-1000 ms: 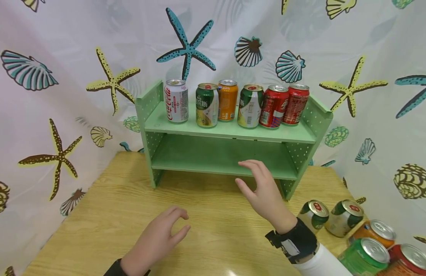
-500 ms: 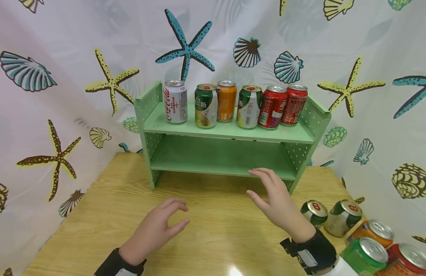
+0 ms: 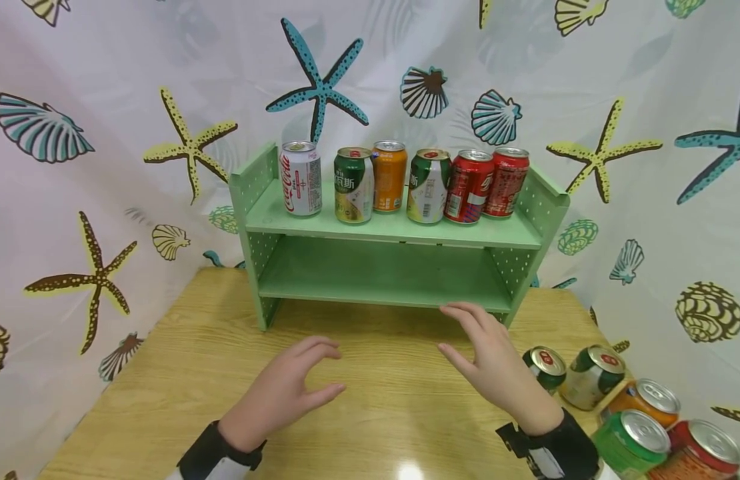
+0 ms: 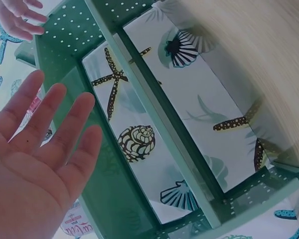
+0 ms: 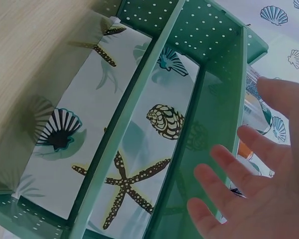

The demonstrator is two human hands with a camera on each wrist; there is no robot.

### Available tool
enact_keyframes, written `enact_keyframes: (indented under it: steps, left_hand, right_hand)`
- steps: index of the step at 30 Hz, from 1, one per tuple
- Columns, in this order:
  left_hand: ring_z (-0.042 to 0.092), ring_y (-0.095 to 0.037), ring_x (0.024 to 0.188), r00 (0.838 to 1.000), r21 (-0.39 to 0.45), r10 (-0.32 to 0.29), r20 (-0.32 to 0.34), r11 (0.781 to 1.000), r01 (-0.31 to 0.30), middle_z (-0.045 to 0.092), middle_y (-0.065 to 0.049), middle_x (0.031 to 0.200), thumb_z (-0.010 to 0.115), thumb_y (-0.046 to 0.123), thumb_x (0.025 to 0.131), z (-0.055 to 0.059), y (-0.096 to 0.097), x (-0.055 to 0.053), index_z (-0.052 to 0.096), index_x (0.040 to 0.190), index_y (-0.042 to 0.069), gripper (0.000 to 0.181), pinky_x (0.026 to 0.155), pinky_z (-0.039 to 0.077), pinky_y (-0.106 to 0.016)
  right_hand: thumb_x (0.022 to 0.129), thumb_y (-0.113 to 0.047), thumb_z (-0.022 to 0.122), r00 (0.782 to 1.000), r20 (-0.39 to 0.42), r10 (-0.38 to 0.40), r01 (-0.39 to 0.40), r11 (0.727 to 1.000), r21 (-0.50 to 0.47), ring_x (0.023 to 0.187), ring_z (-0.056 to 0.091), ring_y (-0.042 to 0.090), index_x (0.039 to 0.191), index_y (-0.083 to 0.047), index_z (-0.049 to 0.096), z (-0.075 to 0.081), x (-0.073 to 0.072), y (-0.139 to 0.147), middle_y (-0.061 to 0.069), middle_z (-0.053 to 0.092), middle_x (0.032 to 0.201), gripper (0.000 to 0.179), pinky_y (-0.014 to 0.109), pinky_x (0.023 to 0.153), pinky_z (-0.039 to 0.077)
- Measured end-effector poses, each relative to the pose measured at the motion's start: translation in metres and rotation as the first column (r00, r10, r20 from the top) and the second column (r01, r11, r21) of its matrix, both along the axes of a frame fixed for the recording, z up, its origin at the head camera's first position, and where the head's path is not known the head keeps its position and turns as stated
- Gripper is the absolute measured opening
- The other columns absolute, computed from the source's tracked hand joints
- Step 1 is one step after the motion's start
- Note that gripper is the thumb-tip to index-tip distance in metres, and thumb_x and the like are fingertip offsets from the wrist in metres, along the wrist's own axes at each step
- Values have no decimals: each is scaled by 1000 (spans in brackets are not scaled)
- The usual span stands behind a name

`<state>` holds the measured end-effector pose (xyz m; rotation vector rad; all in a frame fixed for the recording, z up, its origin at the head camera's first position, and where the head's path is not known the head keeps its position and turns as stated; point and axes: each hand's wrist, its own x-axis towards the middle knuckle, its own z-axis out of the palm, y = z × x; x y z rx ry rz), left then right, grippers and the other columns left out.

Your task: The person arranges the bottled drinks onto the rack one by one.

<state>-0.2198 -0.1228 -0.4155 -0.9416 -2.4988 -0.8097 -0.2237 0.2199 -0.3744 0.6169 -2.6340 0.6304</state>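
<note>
The left grip is wide, thumb and fingers spread apart over the surface. The right grip is wide too, fingers lightly bent, well apart from the left one and to its right. Behind each, at the wrist, sits a black strap.

Just right of the right grip stands a green-and-white can; beside it, farther right, is a matching can. Nearer the person, still right of that grip, are an orange can, a green can and a dark red can.

Ahead of both grips is a green shelf. On its top board, a white can stands beyond the left grip and two red cans beyond the right; between are another orange can and two green-topped cans. Farthest out hangs a seashell-print curtain.
</note>
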Motion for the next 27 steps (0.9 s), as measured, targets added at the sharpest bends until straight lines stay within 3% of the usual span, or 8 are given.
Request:
enact_keyframes:
  steps: [5,15,21,27]
  left_hand:
    - [67,-17,115,1000,0,-12,13,1000,12,67,1,125,85,33,87,1,9,-1,70,117,14,39,98,57,-38]
    - [67,-16,114,998,-4,-24,52,1000,24,66,1,125,84,33,88,1,24,0,69,116,15,36,96,57,-38]
    - [67,-18,115,999,8,-36,26,999,36,66,1,125,85,32,87,-1,25,2,69,113,16,34,96,58,-39]
    - [68,-18,114,999,13,-43,-3,999,44,66,1,125,85,31,86,-3,24,2,69,113,15,35,95,58,-39]
  right_hand:
    - [95,-24,77,1000,-16,-17,17,1000,11,135,50,36,146,-8,53,-4,4,7,13,52,147,58,63,107,42]
    - [93,-21,79,992,-32,-122,123,992,23,124,57,41,141,-6,57,-12,11,29,17,55,139,55,65,98,45]
    - [91,-20,80,970,-72,-231,235,971,51,121,55,50,142,-5,56,-15,10,48,23,54,139,59,69,92,43]
    - [92,-28,79,942,0,-335,333,936,110,127,46,56,146,-3,51,-21,8,71,30,46,146,65,77,96,36]
